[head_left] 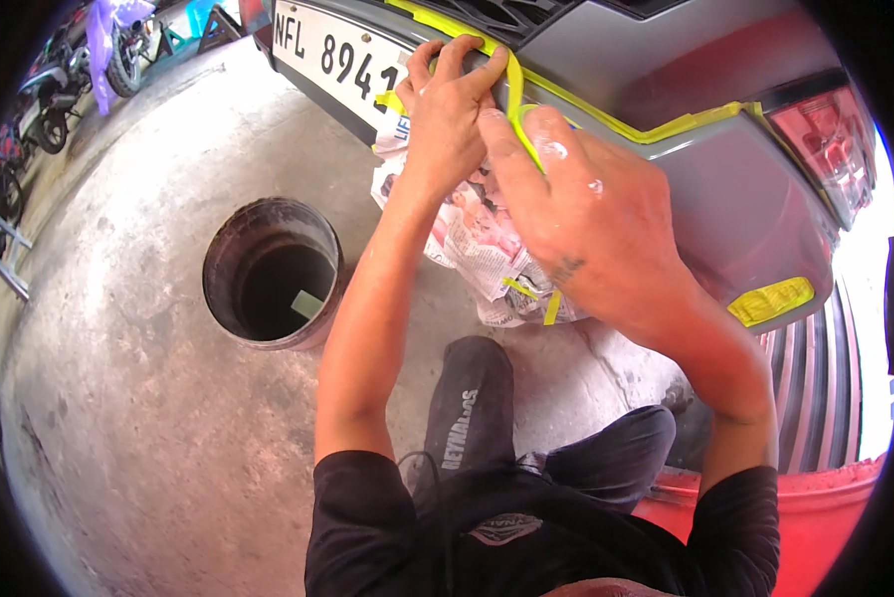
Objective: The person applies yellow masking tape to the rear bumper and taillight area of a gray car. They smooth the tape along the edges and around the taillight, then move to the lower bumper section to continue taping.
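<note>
My left hand (447, 119) is at the upper edge of a grey car bumper (705, 174), its bent fingertips pressed onto the yellow masking tape (516, 85). From there a loose length of the tape curves down to my right hand (601, 204), whose fingers are closed around it. Most of a tape roll seems hidden behind those fingers. Whitish smears mark the right thumb and knuckles. Crumpled newspaper (477, 229) hangs below both hands, stuck on with short yellow tape pieces (552, 308). More yellow tape (666, 129) runs along the bumper's seam toward the tail light.
A white licence plate (332, 60) is left of my left hand. A dark round bucket (273, 214) stands on the concrete floor (138, 348). The red tail light (823, 149) and a yellow-taped reflector area (771, 300) are at right. A red tub (815, 517) sits lower right; motorcycles (54, 95) stand far left.
</note>
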A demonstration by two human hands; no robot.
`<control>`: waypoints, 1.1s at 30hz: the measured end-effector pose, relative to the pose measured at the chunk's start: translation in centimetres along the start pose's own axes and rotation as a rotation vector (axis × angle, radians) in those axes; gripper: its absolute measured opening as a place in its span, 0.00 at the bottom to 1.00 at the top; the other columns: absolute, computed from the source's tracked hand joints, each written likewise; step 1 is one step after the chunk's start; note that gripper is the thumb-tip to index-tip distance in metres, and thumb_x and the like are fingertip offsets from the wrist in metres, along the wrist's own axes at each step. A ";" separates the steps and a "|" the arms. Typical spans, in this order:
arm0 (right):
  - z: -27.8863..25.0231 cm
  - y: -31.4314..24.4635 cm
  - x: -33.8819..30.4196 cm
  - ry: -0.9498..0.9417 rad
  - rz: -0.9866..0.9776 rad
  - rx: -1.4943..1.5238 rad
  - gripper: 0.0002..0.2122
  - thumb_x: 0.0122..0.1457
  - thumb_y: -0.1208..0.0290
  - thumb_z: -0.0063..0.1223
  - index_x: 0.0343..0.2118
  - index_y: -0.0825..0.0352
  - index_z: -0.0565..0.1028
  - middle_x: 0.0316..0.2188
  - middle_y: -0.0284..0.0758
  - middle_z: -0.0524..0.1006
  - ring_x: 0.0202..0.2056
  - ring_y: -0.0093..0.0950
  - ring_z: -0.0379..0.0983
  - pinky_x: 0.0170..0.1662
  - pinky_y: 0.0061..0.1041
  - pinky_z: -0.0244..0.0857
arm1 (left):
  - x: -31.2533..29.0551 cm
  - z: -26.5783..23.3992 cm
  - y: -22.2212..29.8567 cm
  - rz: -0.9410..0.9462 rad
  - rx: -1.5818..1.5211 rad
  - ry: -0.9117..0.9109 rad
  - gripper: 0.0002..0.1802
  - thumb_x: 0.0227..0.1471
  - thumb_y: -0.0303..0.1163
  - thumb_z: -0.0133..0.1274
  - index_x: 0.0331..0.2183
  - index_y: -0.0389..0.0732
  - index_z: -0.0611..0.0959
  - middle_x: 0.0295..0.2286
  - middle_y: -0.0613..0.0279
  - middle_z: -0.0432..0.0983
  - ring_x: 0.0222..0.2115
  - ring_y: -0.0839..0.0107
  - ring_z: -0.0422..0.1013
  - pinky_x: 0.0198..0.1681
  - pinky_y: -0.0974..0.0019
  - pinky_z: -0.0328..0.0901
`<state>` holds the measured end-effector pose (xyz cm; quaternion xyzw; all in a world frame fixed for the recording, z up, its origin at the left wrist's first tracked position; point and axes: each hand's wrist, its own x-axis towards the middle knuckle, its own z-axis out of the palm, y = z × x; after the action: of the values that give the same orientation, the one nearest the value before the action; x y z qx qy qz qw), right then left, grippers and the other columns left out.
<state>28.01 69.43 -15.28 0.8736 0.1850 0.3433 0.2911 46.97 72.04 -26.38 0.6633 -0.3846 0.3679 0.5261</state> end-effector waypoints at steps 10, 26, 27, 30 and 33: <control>-0.1 -0.6 -0.4 -0.127 0.023 0.043 0.24 0.50 0.74 0.64 0.54 0.70 0.79 0.38 0.39 0.76 0.29 0.30 0.78 0.28 0.28 0.71 | 0.0 0.0 0.2 -0.022 -0.076 -0.032 0.22 0.57 0.35 0.53 0.53 0.51 0.87 0.61 0.51 0.70 0.65 0.40 0.55 0.65 0.37 0.47; -4.2 5.7 -8.4 -0.483 0.028 -0.333 0.26 0.52 0.75 0.59 0.56 0.78 0.76 0.34 0.39 0.76 0.33 0.31 0.78 0.32 0.28 0.74 | 0.0 0.5 1.4 -0.136 -0.037 -0.013 0.24 0.65 0.50 0.53 0.55 0.48 0.88 0.62 0.54 0.70 0.67 0.47 0.54 0.69 0.42 0.46; -3.8 5.9 -8.4 -0.489 0.008 -0.348 0.26 0.52 0.75 0.59 0.57 0.79 0.76 0.34 0.40 0.77 0.33 0.31 0.78 0.32 0.27 0.73 | 0.1 0.8 1.3 -0.132 -0.042 0.016 0.24 0.65 0.50 0.54 0.54 0.48 0.89 0.61 0.54 0.71 0.66 0.47 0.55 0.69 0.42 0.47; -3.6 5.9 -8.1 -0.544 0.002 -0.400 0.27 0.52 0.76 0.60 0.57 0.81 0.75 0.34 0.40 0.77 0.33 0.30 0.78 0.32 0.26 0.73 | 0.4 1.6 1.2 -0.127 -0.063 0.099 0.22 0.63 0.50 0.58 0.50 0.48 0.91 0.57 0.53 0.76 0.65 0.47 0.58 0.67 0.46 0.52; -3.3 6.0 -8.2 -0.551 -0.007 -0.421 0.27 0.52 0.77 0.60 0.56 0.82 0.76 0.34 0.39 0.77 0.32 0.29 0.78 0.31 0.25 0.72 | 0.5 2.0 1.3 -0.131 -0.054 0.165 0.22 0.58 0.51 0.64 0.46 0.46 0.92 0.53 0.53 0.80 0.62 0.47 0.61 0.65 0.49 0.56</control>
<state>20.69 61.85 -13.50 0.8536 0.0274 0.1243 0.5051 46.22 69.87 -25.74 0.6398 -0.3056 0.3758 0.5966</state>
